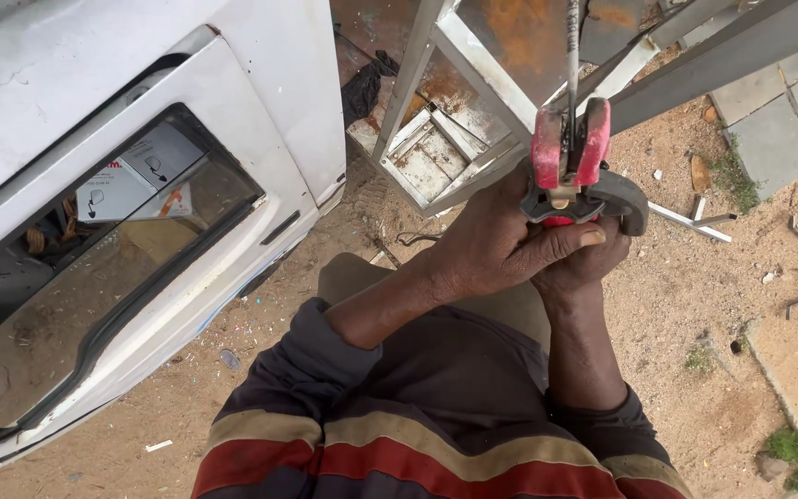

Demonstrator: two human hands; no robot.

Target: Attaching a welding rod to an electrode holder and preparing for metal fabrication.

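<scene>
Both my hands are wrapped around a welding electrode holder [573,152] with red jaws and a grey body, held up in front of my chest. My left hand [491,242] covers the handle from the left, thumb stretched across the front. My right hand [593,263] grips from underneath and behind. A thin metal rod [573,55] is clamped in the red jaws and points up toward a grey steel bar [722,55] of a rusty white-painted metal frame [436,139].
A white vehicle [140,139] with a side window stands at the left, close by. Sandy ground lies below with loose metal strips [695,222] at the right, grey paving slabs [787,120] at the upper right and tufts of grass.
</scene>
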